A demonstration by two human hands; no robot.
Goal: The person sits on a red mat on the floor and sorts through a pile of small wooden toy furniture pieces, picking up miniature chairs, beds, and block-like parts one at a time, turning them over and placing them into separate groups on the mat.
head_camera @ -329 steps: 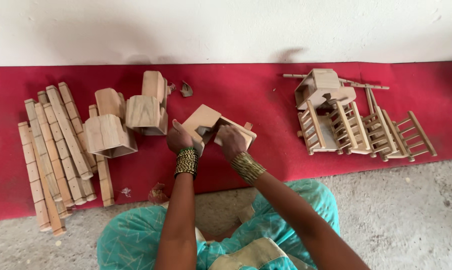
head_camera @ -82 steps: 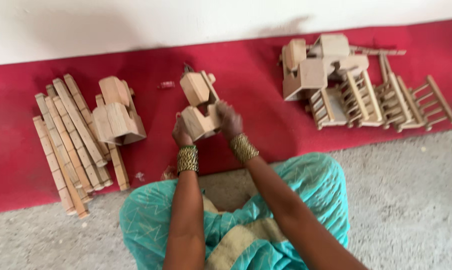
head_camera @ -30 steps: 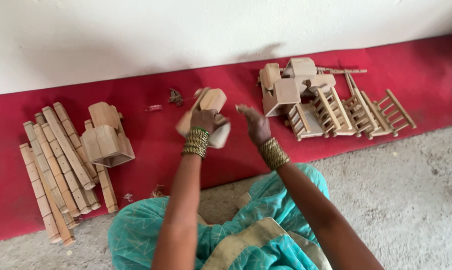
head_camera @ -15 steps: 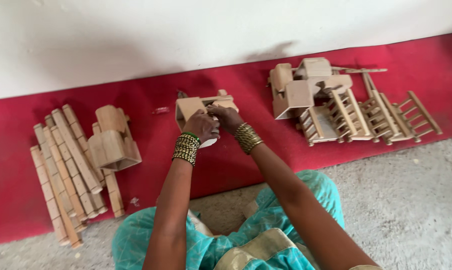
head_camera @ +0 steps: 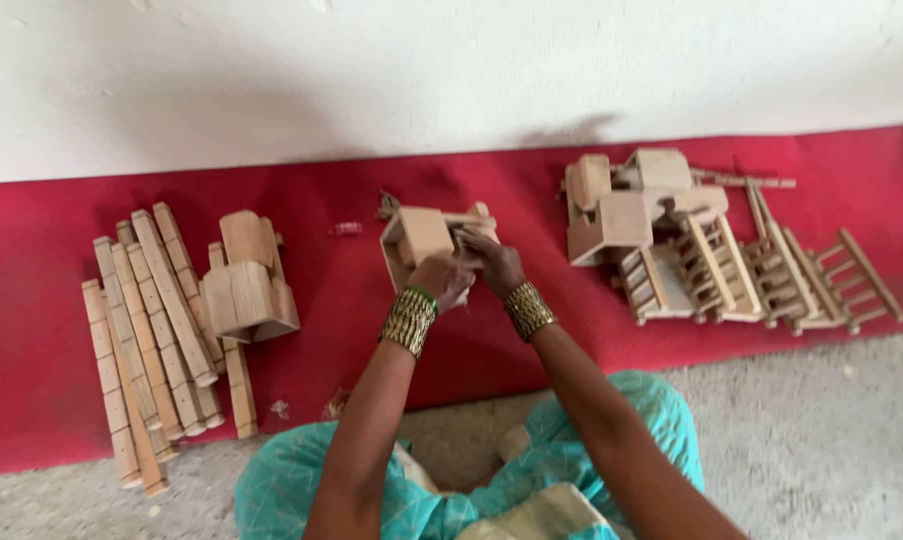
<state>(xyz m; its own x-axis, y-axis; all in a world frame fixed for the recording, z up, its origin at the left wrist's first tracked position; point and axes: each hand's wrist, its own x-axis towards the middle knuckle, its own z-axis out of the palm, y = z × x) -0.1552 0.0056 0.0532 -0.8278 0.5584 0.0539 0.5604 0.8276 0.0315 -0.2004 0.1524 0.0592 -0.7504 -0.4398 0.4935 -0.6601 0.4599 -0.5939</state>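
Left hand (head_camera: 441, 280) grips wooden box piece (head_camera: 421, 238) | right hand (head_camera: 491, 262) now closed on it too, no longer apart | piece lowered to red cloth (head_camera: 471, 340)

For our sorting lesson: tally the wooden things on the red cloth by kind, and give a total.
Long wooden slats, left pile: about 9
Chunky wooden blocks beside the slats: 2
Wooden box piece held by left hand and right hand: 1
Box-and-ladder assemblies, right heap: overlapping, cannot count
Total countable: about 12
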